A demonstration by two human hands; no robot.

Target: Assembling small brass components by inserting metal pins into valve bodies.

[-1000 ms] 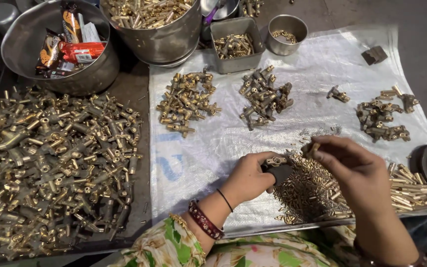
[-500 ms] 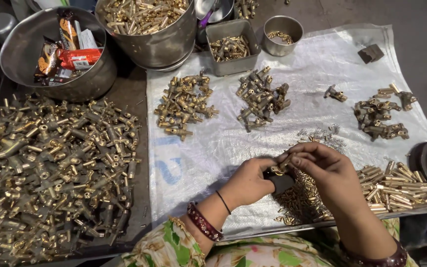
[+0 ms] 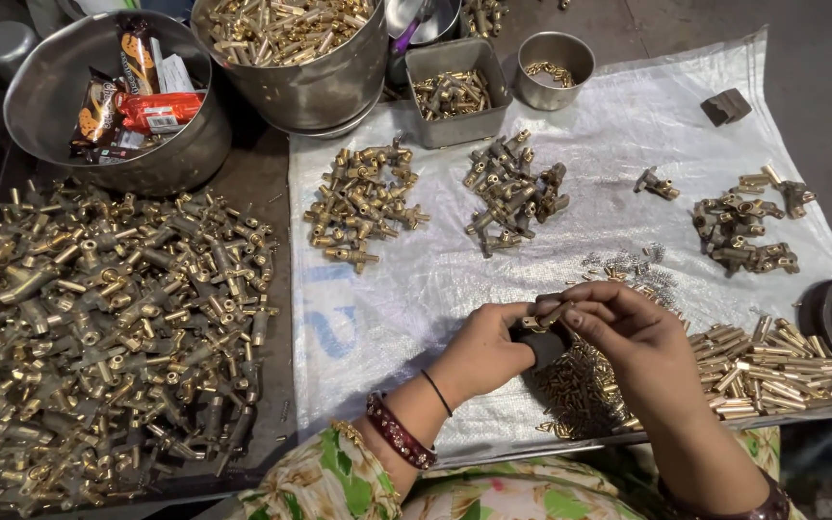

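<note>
Fingers of right hand point(image 3: 633, 337) pinch small brass pin point(image 3: 553, 315); left hand point(image 3: 488, 349) fingers grip dark block point(image 3: 543, 345).

Both hands are meeting up in front, left hand point(image 3: 481, 349) curling closed, right hand point(image 3: 631, 339) pinching with its fingertips point(image 3: 570, 313) right against it, forearms angling inward.

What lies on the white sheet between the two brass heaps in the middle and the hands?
In the head view, mostly bare white sheet; a small scatter of springs lies just above the right hand.
</note>
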